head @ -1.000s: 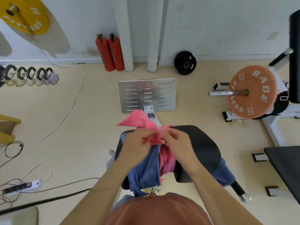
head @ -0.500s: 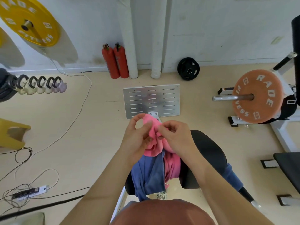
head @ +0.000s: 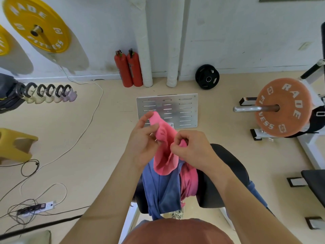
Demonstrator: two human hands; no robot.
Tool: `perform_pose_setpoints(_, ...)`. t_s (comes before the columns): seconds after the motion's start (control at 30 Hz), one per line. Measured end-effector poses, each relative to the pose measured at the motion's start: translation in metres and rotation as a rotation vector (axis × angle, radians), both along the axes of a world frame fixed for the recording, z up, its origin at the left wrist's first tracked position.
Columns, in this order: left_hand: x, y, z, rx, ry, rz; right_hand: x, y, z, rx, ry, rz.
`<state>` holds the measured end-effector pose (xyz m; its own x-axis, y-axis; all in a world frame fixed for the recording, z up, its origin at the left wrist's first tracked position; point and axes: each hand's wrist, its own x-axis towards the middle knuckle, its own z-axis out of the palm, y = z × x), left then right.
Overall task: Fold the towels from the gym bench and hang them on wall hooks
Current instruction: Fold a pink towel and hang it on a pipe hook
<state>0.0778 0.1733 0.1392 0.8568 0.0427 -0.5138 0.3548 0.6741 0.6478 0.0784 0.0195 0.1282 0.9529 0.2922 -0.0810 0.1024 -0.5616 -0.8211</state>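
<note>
Pink soft cloth towel (head: 165, 152) is held up between both hands, just above the far end of the black padded table (head: 226, 169), and it hangs as a bunched pouch rather than a flat sheet. The left fingers (head: 149, 127) grasp its top edge: thumb and forefinger pinch the far tip and the rest curl against the cloth's left side. The right fingers (head: 178, 138) are clenched on a gathered fold at its right side. The left hand (head: 140, 148) and the right hand (head: 193, 152) sit close together, which suggests the step in hand is finding the hem and opening the towel before any fold. To do this well, each pinch should probably creep along the edge, left going left and right going right, until each holds a true corner. Drawing the hands apart would then pull the edge taut and let the cloth fall straight. The pouch's lower end hangs over a blue terry towel (head: 161, 191) draped on the table's left part; whether they touch cannot be told. Lifting higher before spreading would avoid dragging that one to the floor (head: 88, 147). A darker pink cloth (head: 189, 182) lies just right of the blue one, and it may be this towel's tail or a separate one. It is worth checking before pulling hard. No wall hooks are in view, so a compact fold that one hand can carry seems wise.
</note>
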Motion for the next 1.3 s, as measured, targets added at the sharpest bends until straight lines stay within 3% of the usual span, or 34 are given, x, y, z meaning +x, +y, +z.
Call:
perform_pose_setpoints(0.13,-0.004,-0.011,0.007,0.091,-0.097,-0.088,0.003,0.008,0.009,-0.25,-0.079,0.113)
perform_pose_setpoints(0.27,-0.005,-0.015,0.011,0.022,-0.113,-0.022,0.0,0.018,0.011,-0.42,-0.219,0.113)
perform_pose_setpoints(0.43,0.009,0.006,0.008,0.151,-0.071,0.087,0.003,0.01,0.016,0.02,0.117,-0.095)
perform_pose_setpoints(0.63,0.004,0.001,0.011,0.195,-0.021,-0.05,0.007,0.005,0.022,-0.01,0.044,-0.115)
perform_pose_setpoints(0.73,-0.002,0.005,0.011,0.186,-0.149,-0.147,0.01,0.001,0.025,-0.045,0.036,-0.059)
perform_pose_setpoints(0.8,-0.003,0.01,0.012,0.331,-0.271,-0.216,0.013,-0.003,0.027,-0.033,0.056,-0.046)
perform_pose_setpoints(0.9,-0.001,0.015,0.021,0.75,-0.318,-0.172,0.017,-0.01,0.033,0.116,0.176,-0.035)
perform_pose_setpoints(1.0,0.001,0.022,0.034,0.838,-0.358,-0.057,0.02,-0.02,0.04,0.249,0.293,-0.02)
perform_pose_setpoints(1.13,0.002,0.037,0.048,1.288,-0.461,-0.012,0.028,-0.03,0.046,0.036,0.087,-0.078)
perform_pose_setpoints(1.2,0.003,0.04,0.056,1.256,-0.53,-0.016,0.03,-0.028,0.05,-0.092,-0.07,-0.094)
perform_pose_setpoints(1.3,0.002,0.031,0.067,1.013,-0.53,-0.235,0.027,-0.017,0.065,0.008,-0.154,-0.106)
